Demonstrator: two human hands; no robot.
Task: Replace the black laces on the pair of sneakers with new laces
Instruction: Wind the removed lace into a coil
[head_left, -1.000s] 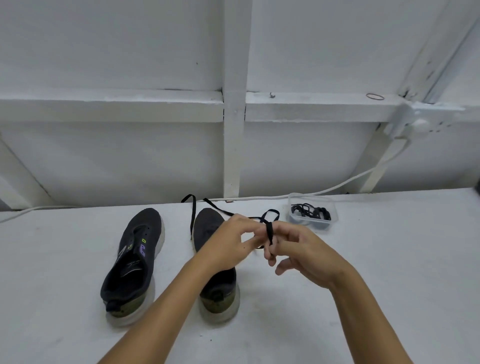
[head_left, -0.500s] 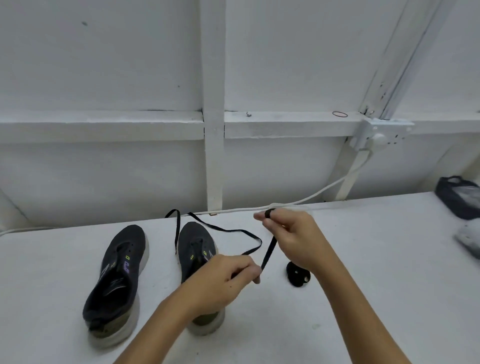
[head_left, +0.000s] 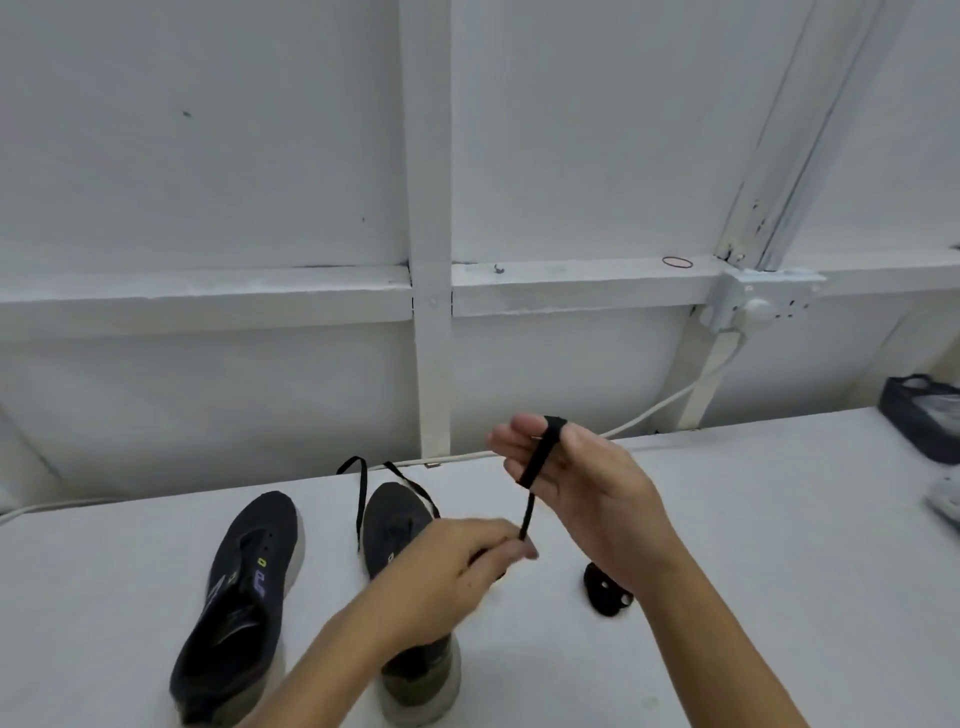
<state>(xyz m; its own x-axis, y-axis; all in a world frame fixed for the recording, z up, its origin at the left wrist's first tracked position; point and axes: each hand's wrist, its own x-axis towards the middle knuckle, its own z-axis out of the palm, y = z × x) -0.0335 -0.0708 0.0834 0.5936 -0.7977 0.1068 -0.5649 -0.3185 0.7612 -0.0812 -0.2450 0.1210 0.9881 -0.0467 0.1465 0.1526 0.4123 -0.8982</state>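
Two black sneakers lie on the white table, toes away from me: the left sneaker (head_left: 241, 597) without a lace and the right sneaker (head_left: 397, 525), partly behind my left forearm. A black lace (head_left: 537, 465) wraps around the fingers of my right hand (head_left: 587, 491), which is raised above the table. From there it drops taut to my left hand (head_left: 457, 577), which pinches it. The lace's far part (head_left: 359, 499) trails over the right sneaker's toe. A small rolled black lace bundle (head_left: 605, 597) lies on the table under my right wrist.
A white cable (head_left: 670, 402) runs along the wall base up to a socket (head_left: 753, 306). A dark container (head_left: 924, 415) and a pale object (head_left: 948, 501) sit at the table's right edge. A rubber band (head_left: 677, 262) lies on the wall ledge.
My right hand has risen and turned palm-side toward me with the lace wound on its fingers. My left hand stays low, pinching the lace, so the strand between them is now taut.
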